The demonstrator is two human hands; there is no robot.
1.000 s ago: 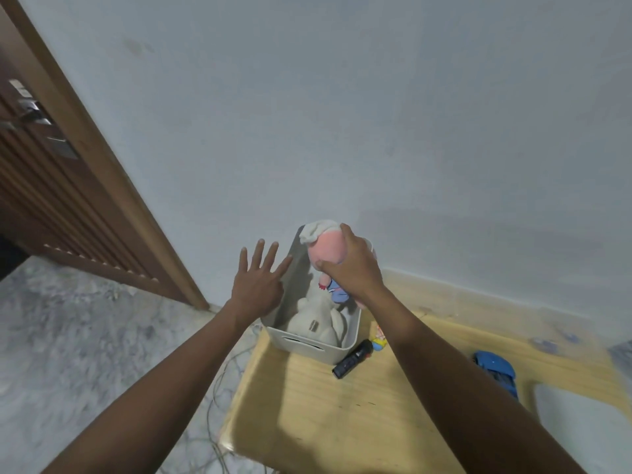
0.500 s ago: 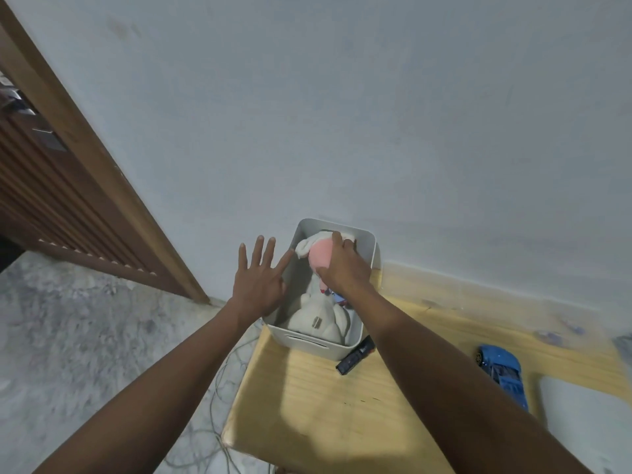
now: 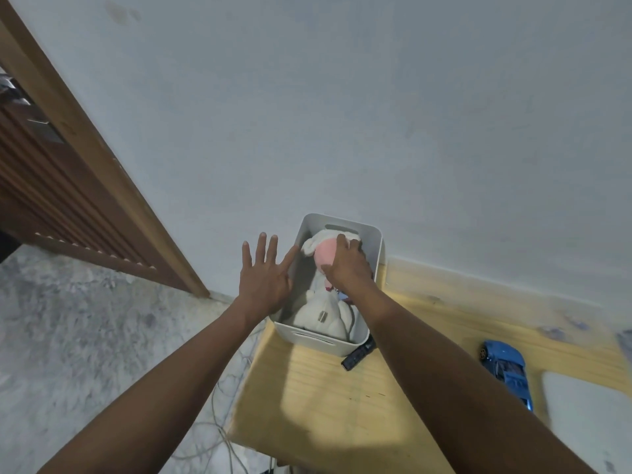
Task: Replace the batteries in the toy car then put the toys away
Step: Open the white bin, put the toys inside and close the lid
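While the right hand (image 3: 349,266) is pressing the pink-and-white plush toy (image 3: 323,256) down into the white bin (image 3: 376,254), fingers curled over its pink head, the left hand (image 3: 265,278) is spreading wide, fingers straight, its thumb side touching the bin's left wall to steady it. So the putting-away step is under way. A white plush animal (image 3: 325,313) is already lying in the bin's near half, and the pink toy is going in at the far end, head towards the wall. The blue toy car (image 3: 509,371) is sitting on the wooden table (image 3: 325,405), well apart to the right, its long axis running from far-left to near-right; which end is the nose I cannot tell. A black remote (image 3: 357,354) is lying just beside the bin's near corner. Next, I'd judge, the right hand needs to let go and reach across for the car.
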